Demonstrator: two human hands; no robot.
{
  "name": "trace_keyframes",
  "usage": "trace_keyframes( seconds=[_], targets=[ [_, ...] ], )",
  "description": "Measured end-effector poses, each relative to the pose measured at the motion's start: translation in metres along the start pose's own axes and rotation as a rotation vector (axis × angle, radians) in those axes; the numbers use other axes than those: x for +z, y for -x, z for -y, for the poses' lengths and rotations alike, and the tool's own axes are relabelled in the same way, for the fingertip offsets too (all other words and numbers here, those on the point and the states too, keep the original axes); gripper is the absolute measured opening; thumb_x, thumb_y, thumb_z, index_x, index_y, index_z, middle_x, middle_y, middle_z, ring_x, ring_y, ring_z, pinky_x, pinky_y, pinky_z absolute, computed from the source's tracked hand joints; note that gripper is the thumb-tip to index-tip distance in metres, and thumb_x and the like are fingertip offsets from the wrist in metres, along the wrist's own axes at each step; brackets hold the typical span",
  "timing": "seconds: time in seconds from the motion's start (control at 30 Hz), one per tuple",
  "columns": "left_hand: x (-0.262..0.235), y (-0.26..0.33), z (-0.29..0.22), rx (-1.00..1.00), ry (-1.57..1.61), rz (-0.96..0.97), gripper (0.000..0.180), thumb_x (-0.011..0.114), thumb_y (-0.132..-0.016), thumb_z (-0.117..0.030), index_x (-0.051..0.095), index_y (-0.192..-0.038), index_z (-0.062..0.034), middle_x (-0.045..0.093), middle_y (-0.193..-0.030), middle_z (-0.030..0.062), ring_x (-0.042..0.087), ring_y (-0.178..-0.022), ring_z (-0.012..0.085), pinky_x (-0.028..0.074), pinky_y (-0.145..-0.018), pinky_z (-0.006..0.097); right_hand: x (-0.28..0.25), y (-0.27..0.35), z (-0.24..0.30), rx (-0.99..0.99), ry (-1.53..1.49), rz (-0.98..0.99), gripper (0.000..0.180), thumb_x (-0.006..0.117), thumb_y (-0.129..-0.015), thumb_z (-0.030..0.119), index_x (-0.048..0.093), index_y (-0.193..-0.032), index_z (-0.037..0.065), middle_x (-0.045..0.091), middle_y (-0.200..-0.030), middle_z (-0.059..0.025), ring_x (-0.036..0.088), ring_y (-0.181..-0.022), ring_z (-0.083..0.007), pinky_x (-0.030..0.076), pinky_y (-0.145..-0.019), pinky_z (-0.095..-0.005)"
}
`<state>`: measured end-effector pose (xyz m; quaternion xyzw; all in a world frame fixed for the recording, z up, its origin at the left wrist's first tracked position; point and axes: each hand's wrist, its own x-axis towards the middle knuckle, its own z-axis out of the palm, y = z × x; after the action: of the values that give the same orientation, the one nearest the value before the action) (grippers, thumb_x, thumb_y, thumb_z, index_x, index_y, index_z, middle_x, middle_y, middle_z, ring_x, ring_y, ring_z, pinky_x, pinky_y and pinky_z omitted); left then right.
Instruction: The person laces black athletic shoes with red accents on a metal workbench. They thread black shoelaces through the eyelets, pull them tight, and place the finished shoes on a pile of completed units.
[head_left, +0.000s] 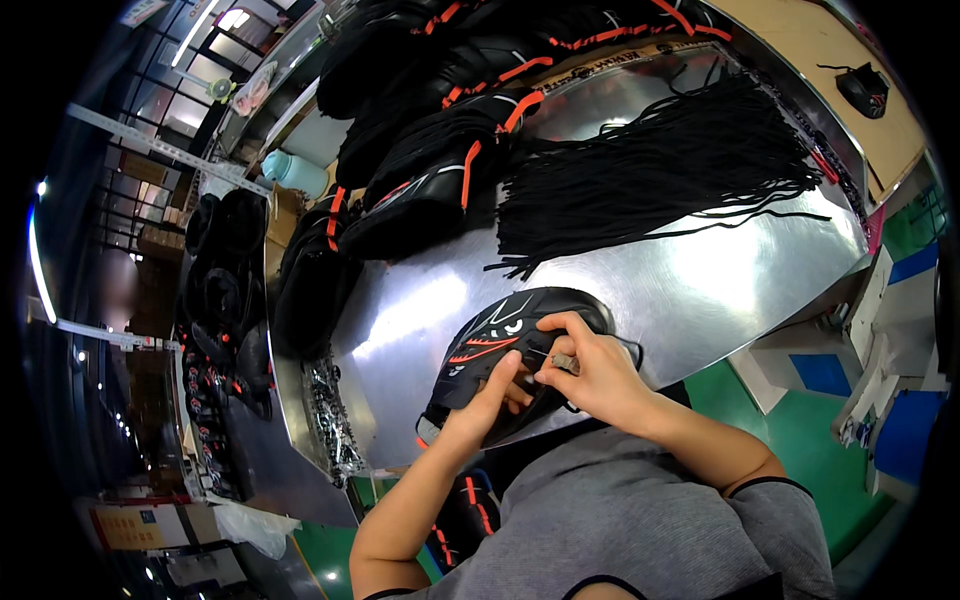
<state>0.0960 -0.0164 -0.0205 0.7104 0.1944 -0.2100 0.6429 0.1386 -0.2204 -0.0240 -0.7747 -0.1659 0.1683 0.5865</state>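
Note:
A black shoe upper (540,305) with red and white printed marks lies on the shiny metal table in front of me. My left hand (490,400) grips its near side, the thumb on the outside and the other fingers partly inside the opening. My right hand (600,375) is closed in a pinch over the shoe's opening, close to the left fingertips. Between the right thumb and fingers sits a small pale tool (563,361) with a thin metal shaft pointing toward the left thumb. Its tip is too small to make out.
Beyond the shoe, a wide bundle of black laces (660,170) covers the metal table (420,310). Stacked black uppers with orange strips (430,195) fill the far left. A pale blue bottle (295,172) stands behind them. Another small black piece (862,92) lies on cardboard at far right.

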Motion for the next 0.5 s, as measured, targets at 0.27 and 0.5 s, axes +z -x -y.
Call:
trace_keyframes(
  seconds=[0.27, 0.5],
  targets=[
    [0.01, 0.009, -0.008, 0.01, -0.109, -0.099, 0.033, 0.069, -0.098, -0.034, 0.068, -0.109, -0.0019, 0.069, -0.092, 0.0051, 0.067, -0.072, 0.0131, 0.05, -0.056, 0.026, -0.019, 0.013, 0.014, -0.148, 0.012, 0.057, 0.026, 0.065, -0.095, 0.012, 0.05, -0.113, 0.002, 0.068, -0.087, -0.0151, 0.069, -0.081, -0.0349, 0.053, -0.071, -0.0436],
    [0.016, 0.011, -0.011, 0.043, -0.072, -0.139, 0.026, 0.073, -0.096, -0.022, 0.068, -0.112, -0.0016, 0.069, -0.095, 0.0041, 0.064, -0.075, 0.0103, 0.056, -0.061, 0.026, -0.025, -0.002, 0.013, -0.367, 0.392, 0.034, 0.016, 0.065, -0.095, 0.017, 0.056, -0.101, 0.005, 0.068, -0.071, -0.0105, 0.069, -0.065, -0.032, 0.051, -0.055, -0.0412]
  ],
)
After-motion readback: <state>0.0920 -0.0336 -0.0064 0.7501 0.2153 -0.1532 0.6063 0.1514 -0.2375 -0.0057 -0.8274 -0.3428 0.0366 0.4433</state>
